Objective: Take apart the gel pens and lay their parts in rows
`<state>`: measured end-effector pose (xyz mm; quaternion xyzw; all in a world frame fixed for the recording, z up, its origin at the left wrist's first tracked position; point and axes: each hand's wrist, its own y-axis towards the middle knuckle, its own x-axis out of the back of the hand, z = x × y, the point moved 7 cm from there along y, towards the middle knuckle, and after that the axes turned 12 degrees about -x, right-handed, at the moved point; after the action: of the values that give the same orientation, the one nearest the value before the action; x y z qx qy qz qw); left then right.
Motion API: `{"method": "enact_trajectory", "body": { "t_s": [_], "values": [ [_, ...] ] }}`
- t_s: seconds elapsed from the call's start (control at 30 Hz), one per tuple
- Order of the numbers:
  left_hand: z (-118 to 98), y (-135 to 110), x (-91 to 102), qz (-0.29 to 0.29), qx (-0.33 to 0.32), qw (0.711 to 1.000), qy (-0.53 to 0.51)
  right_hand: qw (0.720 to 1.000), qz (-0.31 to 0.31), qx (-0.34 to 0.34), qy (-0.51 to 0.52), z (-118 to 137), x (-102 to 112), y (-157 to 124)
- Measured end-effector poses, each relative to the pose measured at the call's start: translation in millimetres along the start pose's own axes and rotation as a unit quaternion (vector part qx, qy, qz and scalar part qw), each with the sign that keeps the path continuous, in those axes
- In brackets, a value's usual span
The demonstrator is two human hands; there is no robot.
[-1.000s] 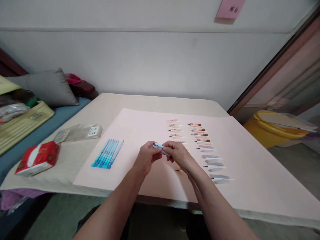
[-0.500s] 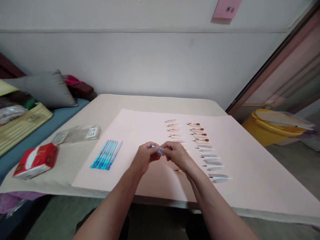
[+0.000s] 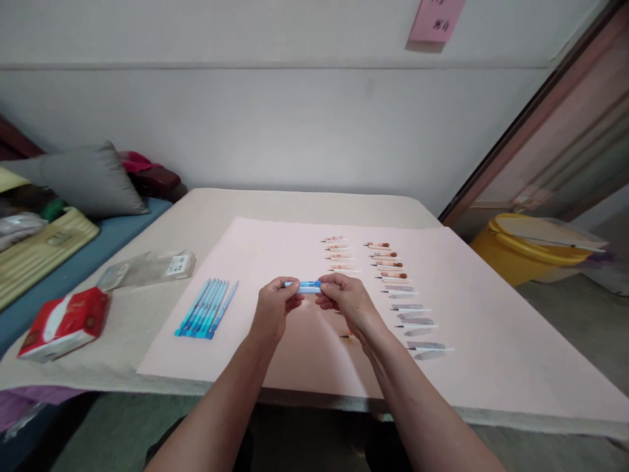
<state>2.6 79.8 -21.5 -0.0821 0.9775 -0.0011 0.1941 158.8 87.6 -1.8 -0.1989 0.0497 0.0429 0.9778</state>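
Under both hands lies a large pale pink paper sheet (image 3: pixel 275 249), flat and matte, on a table (image 3: pixel 162 229) covered with beige cloth. Far to the left of the hands there is a red tissue pack (image 3: pixel 63 322), soft and a little crumpled, and a clear plastic bag (image 3: pixel 147 269) with a white label. Just left of the left hand, a row of blue pens (image 3: pixel 206 308) lies side by side, slim and smooth. To the right of the right hand are two columns of small pen parts (image 3: pixel 393 288): orange-tipped pieces farther from the hands, grey pointed ones nearer.

The left hand (image 3: pixel 274 307) and the right hand (image 3: pixel 345 298) are both closed in a pinch on one short blue pen piece (image 3: pixel 305 286), each at one end, holding it level above the sheet between them. It looks like smooth hard plastic, a thin tube.

To handle it well, I judge the fingertips should grip firmly near the ends and pull or twist straight along the tube, so it does not bend or slip.
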Motion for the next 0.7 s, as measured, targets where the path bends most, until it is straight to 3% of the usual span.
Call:
{"method": "enact_trajectory", "body": {
  "t_s": [0.2, 0.3, 0.57, 0.7],
  "values": [
    [6, 0, 2.0, 0.0, 0.027, 0.999, -0.022, 1.0, 0.015, -0.01, -0.011, 3, -1, -2],
    [10, 4, 7.9, -0.018, 0.027, 0.999, -0.015, 1.0, -0.008, -0.003, -0.025, 14, 8, -4],
    [26, 28, 30.6, -0.094, 0.043, 0.994, 0.03, 0.987, -0.125, 0.068, 0.078, 62, 81, -18],
    [35, 64, 20.3, -0.104, 0.066, 0.992, 0.028, 0.971, -0.172, 0.093, 0.134, 71, 116, -26]
  ]
}}
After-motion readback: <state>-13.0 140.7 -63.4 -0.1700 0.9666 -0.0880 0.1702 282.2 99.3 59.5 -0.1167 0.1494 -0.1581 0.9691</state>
